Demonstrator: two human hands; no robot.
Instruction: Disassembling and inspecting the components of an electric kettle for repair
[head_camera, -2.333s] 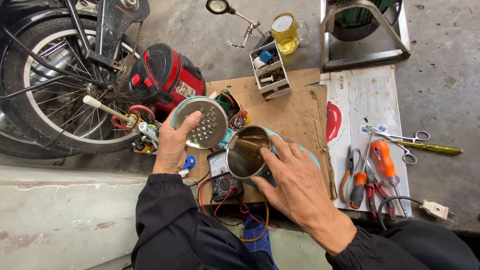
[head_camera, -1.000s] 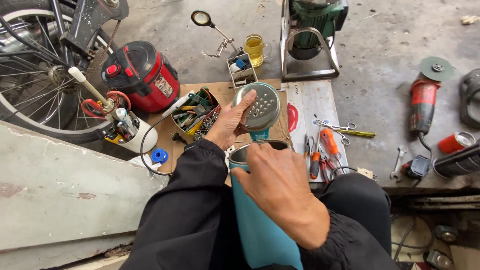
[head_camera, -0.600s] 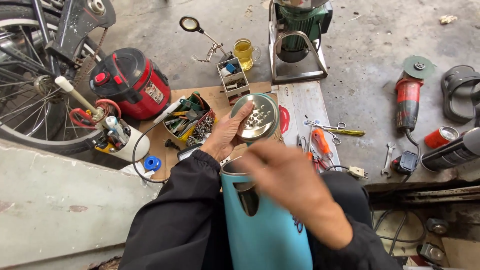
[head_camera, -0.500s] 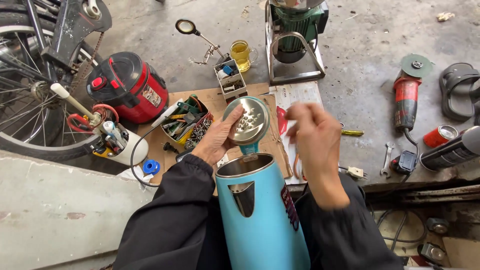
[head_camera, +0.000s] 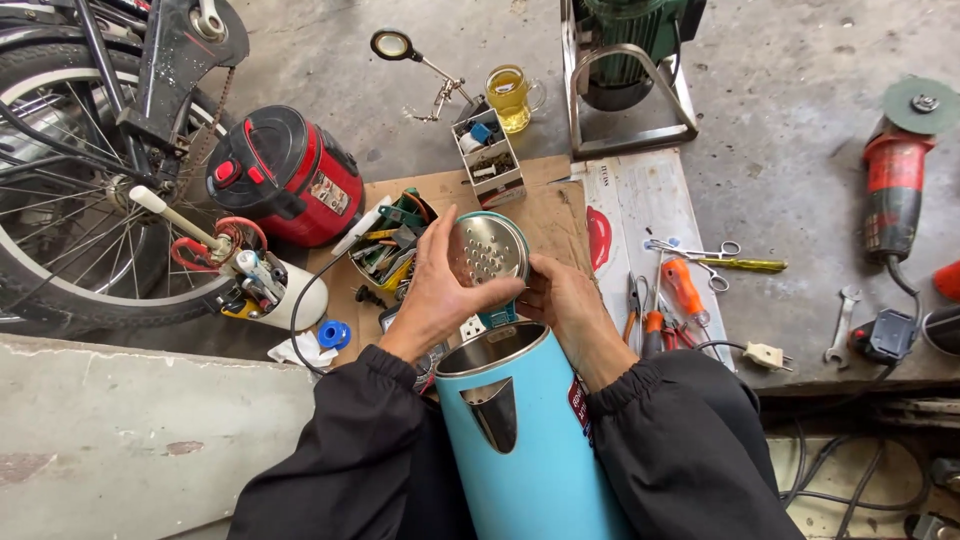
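Observation:
A light-blue electric kettle (head_camera: 530, 440) stands upright between my arms, its steel-lined mouth open toward me. Its round lid (head_camera: 487, 250), steel underside with small holes, is tipped up behind the mouth. My left hand (head_camera: 435, 290) grips the lid's left edge, thumb across its face. My right hand (head_camera: 560, 300) touches the lid's lower right edge, near the hinge, fingers curled against it.
A cardboard sheet (head_camera: 545, 215) covers the floor ahead, with a box of tools (head_camera: 390, 250). Screwdrivers, pliers and scissors (head_camera: 680, 280) lie right. A red cooker (head_camera: 285, 175), bicycle wheel (head_camera: 70, 200), tea mug (head_camera: 510, 95), motor frame (head_camera: 625, 70), angle grinder (head_camera: 895, 180) and plug (head_camera: 765, 355) surround them.
The kettle came up from the cardboard to stand upright between my arms. My right hand left the kettle's mouth, lifted away, then came back to the lid. My left hand kept hold of the lid.

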